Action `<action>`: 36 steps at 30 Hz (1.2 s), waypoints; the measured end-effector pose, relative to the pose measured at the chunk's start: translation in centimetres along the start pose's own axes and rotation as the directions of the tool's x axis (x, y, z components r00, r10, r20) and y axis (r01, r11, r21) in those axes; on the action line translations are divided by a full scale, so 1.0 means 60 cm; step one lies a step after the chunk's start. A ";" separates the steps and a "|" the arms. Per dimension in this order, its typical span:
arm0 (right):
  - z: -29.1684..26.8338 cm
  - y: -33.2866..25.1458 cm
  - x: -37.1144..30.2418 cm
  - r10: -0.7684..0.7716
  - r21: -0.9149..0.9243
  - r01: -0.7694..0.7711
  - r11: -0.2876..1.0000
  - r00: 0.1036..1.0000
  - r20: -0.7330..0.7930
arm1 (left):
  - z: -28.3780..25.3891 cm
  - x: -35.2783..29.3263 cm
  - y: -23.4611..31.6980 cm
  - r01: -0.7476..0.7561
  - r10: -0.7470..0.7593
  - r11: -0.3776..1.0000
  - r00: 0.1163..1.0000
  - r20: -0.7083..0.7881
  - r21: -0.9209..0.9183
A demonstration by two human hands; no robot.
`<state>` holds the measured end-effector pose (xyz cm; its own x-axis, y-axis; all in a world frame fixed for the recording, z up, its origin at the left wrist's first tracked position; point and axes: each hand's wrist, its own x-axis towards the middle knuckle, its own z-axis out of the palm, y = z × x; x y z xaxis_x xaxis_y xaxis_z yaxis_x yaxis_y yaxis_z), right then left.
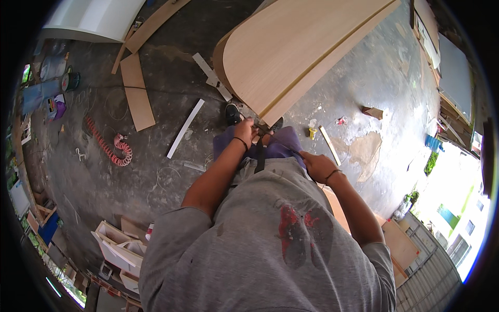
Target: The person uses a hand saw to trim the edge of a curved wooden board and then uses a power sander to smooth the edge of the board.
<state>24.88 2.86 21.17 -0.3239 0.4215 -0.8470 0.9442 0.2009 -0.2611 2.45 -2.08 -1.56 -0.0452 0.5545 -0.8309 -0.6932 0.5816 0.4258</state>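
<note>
Right in front of me, the near corner of a large light-wood panel (pixel 306 47) with a rounded end points at my body. My left hand (pixel 246 130) is closed by that corner, around something dark and small that I cannot make out. A thin dark cord (pixel 283 143) runs from beside it toward my right hand (pixel 317 165). That hand is closed low by my right thigh, and the cord's end seems to lie in its fingers. Between my hands a dark strap (pixel 260 156) hangs over my purple-blue trousers (pixel 280 148).
On the grey floor left of me lie a white strip (pixel 185 128), a brown board (pixel 138 92) and a coiled red hose (pixel 106 148). To the right are a small yellow object (pixel 312 133), a narrow wood strip (pixel 329 145) and a wood block (pixel 372 112). Pale drawer-like boxes (pixel 119 244) stand behind left.
</note>
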 end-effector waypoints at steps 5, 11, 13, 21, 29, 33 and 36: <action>-0.022 0.076 -0.018 0.034 -0.043 -0.031 0.999 0.997 0.064 | 0.033 -0.007 -0.050 -0.242 0.229 0.913 0.970 0.078 0.328; -0.016 0.229 -0.016 -0.014 -0.017 0.014 1.000 0.999 -0.036 | 0.090 -0.027 -0.054 -0.275 0.299 0.953 0.921 -0.250 0.125; -0.033 0.268 -0.024 -0.041 0.022 0.042 0.999 0.998 -0.055 | 0.114 -0.029 -0.054 -0.288 0.284 0.957 0.888 -0.361 0.045; -0.071 0.402 -0.026 -0.154 0.033 0.160 0.987 0.978 -0.138 | 0.125 -0.052 -0.049 -0.139 0.477 0.819 0.704 -0.526 0.557; -0.161 0.393 -0.030 -0.319 -0.214 0.303 0.928 0.947 -0.042 | 0.091 -0.061 -0.142 0.023 0.424 0.823 0.638 -0.642 0.567; -0.210 0.325 -0.025 -0.345 -0.355 0.339 0.871 0.937 0.050 | 0.168 -0.059 -0.084 -0.266 0.114 0.923 0.879 -0.463 -0.278; -0.242 0.271 -0.018 -0.386 -0.442 0.402 0.802 0.913 0.132 | 0.191 -0.024 -0.090 -0.412 0.144 0.722 0.875 -0.462 -0.556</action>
<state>39.70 18.53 24.56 -0.6519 0.1910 -0.7338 0.5999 0.7218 -0.3451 14.48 0.79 1.43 -0.4716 0.2938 -0.8314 -0.8817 -0.1399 0.4507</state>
